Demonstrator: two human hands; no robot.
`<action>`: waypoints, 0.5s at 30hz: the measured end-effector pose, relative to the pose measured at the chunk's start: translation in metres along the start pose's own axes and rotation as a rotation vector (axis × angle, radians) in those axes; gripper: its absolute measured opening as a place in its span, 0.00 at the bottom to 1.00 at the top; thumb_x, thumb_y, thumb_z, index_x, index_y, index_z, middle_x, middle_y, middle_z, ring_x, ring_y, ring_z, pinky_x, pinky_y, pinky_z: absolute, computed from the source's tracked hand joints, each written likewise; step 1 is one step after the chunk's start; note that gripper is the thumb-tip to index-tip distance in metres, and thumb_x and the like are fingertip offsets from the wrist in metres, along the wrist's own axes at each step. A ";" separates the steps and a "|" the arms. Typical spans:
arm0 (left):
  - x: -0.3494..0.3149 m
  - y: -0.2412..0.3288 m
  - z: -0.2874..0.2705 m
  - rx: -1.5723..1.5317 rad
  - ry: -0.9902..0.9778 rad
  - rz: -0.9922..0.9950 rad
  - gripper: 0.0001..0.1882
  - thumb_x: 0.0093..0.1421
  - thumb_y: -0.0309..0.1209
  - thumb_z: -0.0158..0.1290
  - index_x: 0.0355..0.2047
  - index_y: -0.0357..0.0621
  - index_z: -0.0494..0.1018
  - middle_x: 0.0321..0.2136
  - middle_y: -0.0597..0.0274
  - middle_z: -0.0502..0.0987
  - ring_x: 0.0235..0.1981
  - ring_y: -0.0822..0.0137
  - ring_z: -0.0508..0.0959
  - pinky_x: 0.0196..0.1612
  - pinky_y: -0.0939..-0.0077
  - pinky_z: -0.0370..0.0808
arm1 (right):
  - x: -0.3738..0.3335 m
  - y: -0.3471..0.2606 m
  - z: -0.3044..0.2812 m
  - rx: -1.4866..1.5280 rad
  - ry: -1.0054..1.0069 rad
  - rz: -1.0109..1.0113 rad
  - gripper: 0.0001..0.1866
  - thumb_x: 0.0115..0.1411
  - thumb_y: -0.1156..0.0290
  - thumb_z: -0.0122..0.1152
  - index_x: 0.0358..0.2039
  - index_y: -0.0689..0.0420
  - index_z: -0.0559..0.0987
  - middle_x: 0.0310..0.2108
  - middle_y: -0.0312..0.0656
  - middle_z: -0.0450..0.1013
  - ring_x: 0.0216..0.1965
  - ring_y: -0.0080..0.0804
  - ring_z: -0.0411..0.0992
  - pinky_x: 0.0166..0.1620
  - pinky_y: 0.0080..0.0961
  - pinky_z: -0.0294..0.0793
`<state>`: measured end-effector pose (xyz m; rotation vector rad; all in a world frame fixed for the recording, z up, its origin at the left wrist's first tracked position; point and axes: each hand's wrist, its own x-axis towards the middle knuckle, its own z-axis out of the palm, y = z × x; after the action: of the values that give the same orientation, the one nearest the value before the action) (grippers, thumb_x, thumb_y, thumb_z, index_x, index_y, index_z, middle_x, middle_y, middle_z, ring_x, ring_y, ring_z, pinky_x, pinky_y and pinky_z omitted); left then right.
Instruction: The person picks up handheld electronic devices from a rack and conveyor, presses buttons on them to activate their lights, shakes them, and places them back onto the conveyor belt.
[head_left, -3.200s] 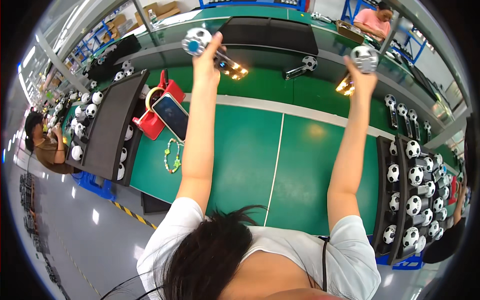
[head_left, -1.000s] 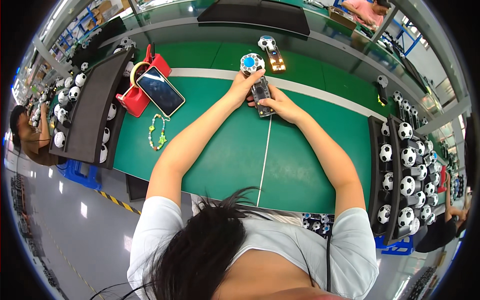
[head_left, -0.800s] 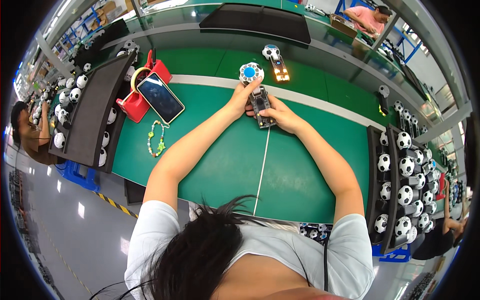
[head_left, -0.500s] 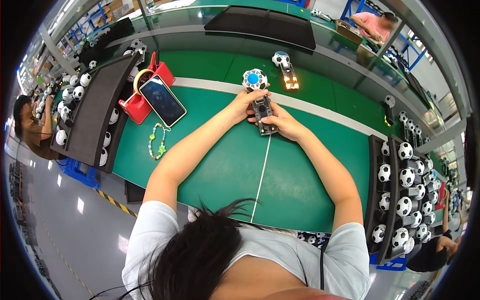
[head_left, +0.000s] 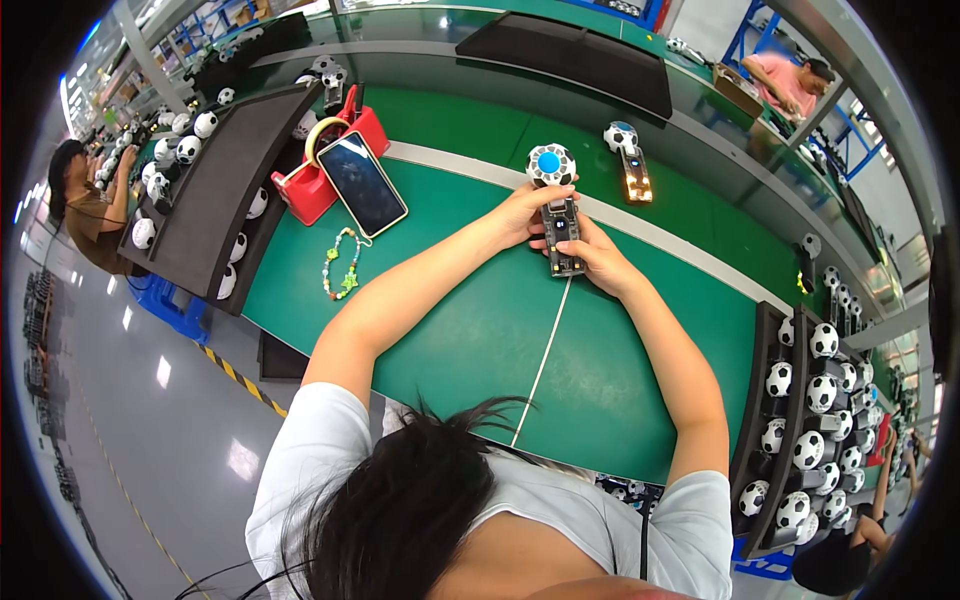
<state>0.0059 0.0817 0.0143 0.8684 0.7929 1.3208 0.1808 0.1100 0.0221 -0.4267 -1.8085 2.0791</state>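
Over the far part of the green table, both of my hands hold a handheld device with a football-patterned round head and a dark, see-through body (head_left: 563, 262). A blue disc marks the top of its head, and a small display glows on the body. My left hand (head_left: 518, 212) closes round the neck just below the head, thumb across the front. Around the lower body my right hand (head_left: 603, 262) is wrapped, its thumb pressed on the front face. Some fingers of both hands are hidden behind the device. Beyond it lies a similar device (head_left: 630, 165) with orange-white lights lit at its lower end.
A phone (head_left: 365, 188) leans on a red tape dispenser (head_left: 306, 192) at the left, beside a beaded bracelet (head_left: 341, 264). Dark racks (head_left: 215, 180) with football-headed devices flank the table; the right rack (head_left: 765, 400) holds several. Co-workers sit far left, far right and behind.
The whole view has shifted, so the table and things appear further right. Both hands keep their hold on the device, with little visible change in grip.
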 end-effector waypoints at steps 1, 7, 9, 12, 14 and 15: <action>0.001 -0.002 -0.002 0.003 -0.013 0.010 0.29 0.57 0.43 0.56 0.56 0.45 0.64 0.41 0.64 0.73 0.37 0.76 0.75 0.31 0.84 0.73 | 0.000 0.000 0.001 0.000 0.005 -0.005 0.30 0.56 0.73 0.53 0.59 0.62 0.56 0.52 0.46 0.66 0.53 0.36 0.70 0.56 0.30 0.69; 0.003 -0.005 -0.006 0.037 -0.032 0.028 0.29 0.57 0.46 0.56 0.55 0.46 0.64 0.40 0.65 0.74 0.38 0.76 0.75 0.32 0.84 0.74 | 0.001 0.001 0.001 0.007 0.014 0.003 0.30 0.56 0.73 0.52 0.59 0.61 0.57 0.52 0.47 0.67 0.53 0.38 0.70 0.56 0.31 0.69; 0.003 -0.005 -0.006 0.037 -0.028 0.023 0.29 0.57 0.46 0.56 0.54 0.46 0.65 0.40 0.65 0.74 0.38 0.76 0.75 0.33 0.84 0.74 | 0.001 0.000 0.002 0.013 0.014 0.004 0.30 0.56 0.74 0.53 0.59 0.61 0.57 0.52 0.47 0.67 0.53 0.38 0.70 0.56 0.32 0.69; 0.003 -0.004 -0.007 0.039 -0.050 0.022 0.30 0.58 0.48 0.55 0.55 0.46 0.64 0.40 0.64 0.74 0.38 0.75 0.75 0.34 0.82 0.74 | 0.000 0.000 0.002 0.031 0.026 0.003 0.30 0.56 0.74 0.53 0.59 0.62 0.57 0.52 0.47 0.67 0.53 0.38 0.70 0.56 0.32 0.69; 0.003 -0.004 -0.006 0.032 -0.034 0.003 0.30 0.59 0.48 0.54 0.56 0.45 0.64 0.40 0.63 0.74 0.38 0.72 0.76 0.37 0.79 0.75 | 0.000 0.001 0.000 0.042 0.040 0.002 0.31 0.56 0.74 0.54 0.59 0.62 0.57 0.52 0.47 0.67 0.53 0.38 0.70 0.56 0.32 0.69; 0.005 -0.006 -0.009 0.029 -0.034 0.002 0.30 0.59 0.48 0.54 0.56 0.45 0.64 0.40 0.63 0.74 0.38 0.72 0.76 0.37 0.79 0.75 | 0.000 0.001 0.000 0.070 0.036 -0.016 0.31 0.56 0.73 0.55 0.59 0.62 0.58 0.52 0.48 0.67 0.53 0.39 0.70 0.56 0.32 0.70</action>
<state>0.0015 0.0867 0.0049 0.9127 0.7869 1.2954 0.1804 0.1102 0.0215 -0.4265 -1.7075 2.1035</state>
